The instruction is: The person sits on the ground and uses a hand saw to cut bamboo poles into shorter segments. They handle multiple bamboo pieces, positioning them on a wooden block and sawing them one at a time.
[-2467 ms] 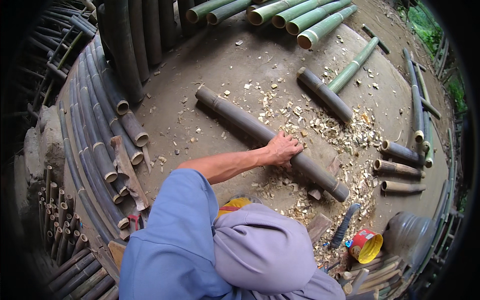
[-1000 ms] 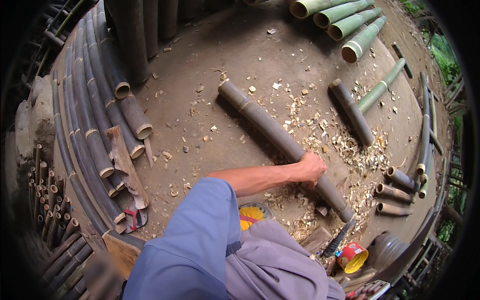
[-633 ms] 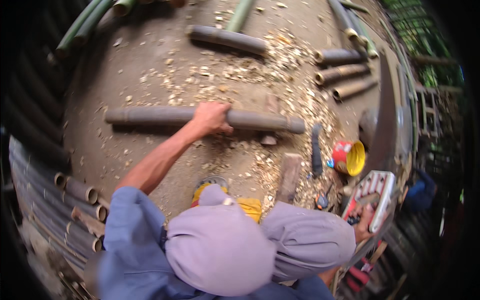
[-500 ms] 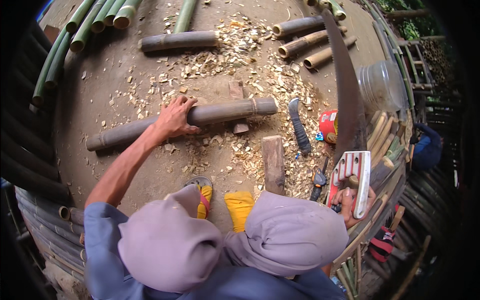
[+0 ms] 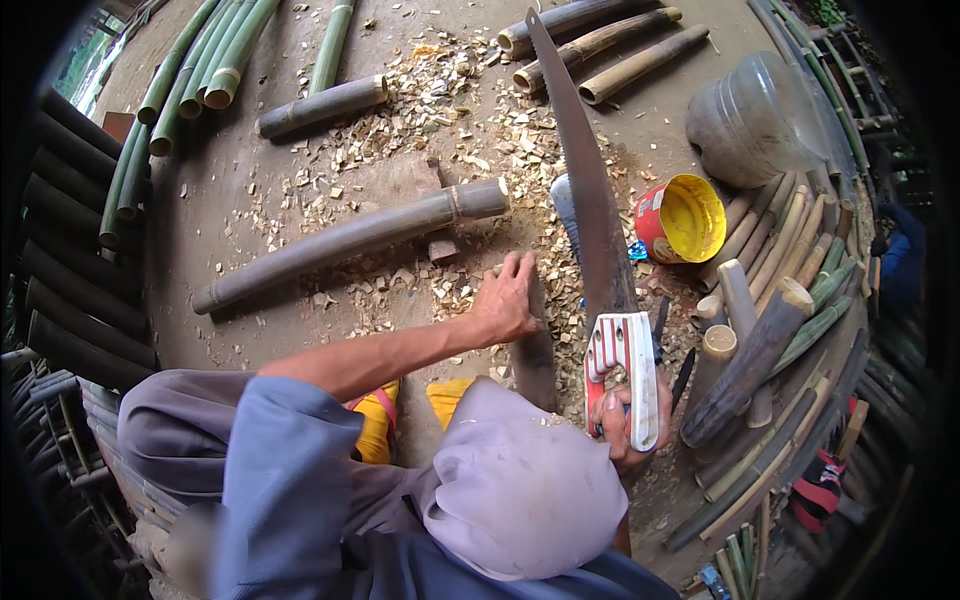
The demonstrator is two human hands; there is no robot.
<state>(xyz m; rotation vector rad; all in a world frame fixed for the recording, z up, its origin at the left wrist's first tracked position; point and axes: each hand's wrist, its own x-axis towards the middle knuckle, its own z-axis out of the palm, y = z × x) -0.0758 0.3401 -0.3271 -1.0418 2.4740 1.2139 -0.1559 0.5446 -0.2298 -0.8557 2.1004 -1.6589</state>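
My left hand (image 5: 508, 300) grips the upper end of a squared wooden block (image 5: 534, 375) on the ground, its fingers curled over the edge. In my right hand (image 5: 622, 420) is a handsaw (image 5: 592, 190), held by its white and red handle with the long brown blade pointing away from me. A dark bamboo pole (image 5: 350, 248) lies beyond my left forearm, its right part resting across a small wood piece (image 5: 440, 248). Behind the saw blade, a knife (image 5: 565, 205) shows only in part.
Wood chips (image 5: 430, 110) litter the earth floor. A red tin (image 5: 665, 220) with a yellow inside and a clear plastic jar (image 5: 745, 125) stand at right, near cut bamboo pieces (image 5: 745, 370). Green poles (image 5: 235, 60) lie far left; short bamboo lengths (image 5: 600, 45) lie at the far side.
My left hand has left the bamboo pole and moved right onto the wooden block. The saw stays in my right hand and is now further left in view. The view has shifted.
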